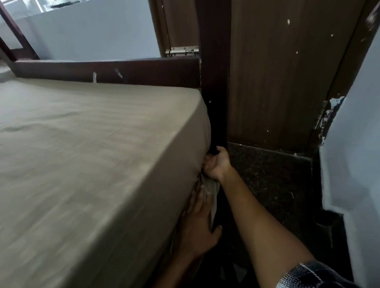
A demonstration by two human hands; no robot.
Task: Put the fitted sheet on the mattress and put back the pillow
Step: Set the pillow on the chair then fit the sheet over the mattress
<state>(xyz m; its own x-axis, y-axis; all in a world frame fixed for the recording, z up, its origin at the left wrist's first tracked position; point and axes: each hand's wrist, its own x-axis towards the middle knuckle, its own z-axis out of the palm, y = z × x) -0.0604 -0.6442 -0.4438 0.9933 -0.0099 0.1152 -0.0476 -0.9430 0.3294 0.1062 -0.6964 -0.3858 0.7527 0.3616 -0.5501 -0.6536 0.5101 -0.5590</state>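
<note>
A beige fitted sheet (pixel 86 153) lies stretched over the mattress, which fills the left half of the view. The sheet wraps the near right corner and bunches into folds low on the side. My right hand (pixel 216 164) grips the bunched sheet edge just below that corner, fingers curled into the fabric. Lower on the same side, my left hand (pixel 200 224) presses flat against the sheet, fingers straight and pointing up. No pillow is in view.
A dark wooden bed frame rail (pixel 106 71) runs along the far edge and meets a dark post (pixel 217 87). A brown door (pixel 286 61) and a pale wall (pixel 364 134) stand close on the right, over a narrow strip of dark floor (pixel 274 183).
</note>
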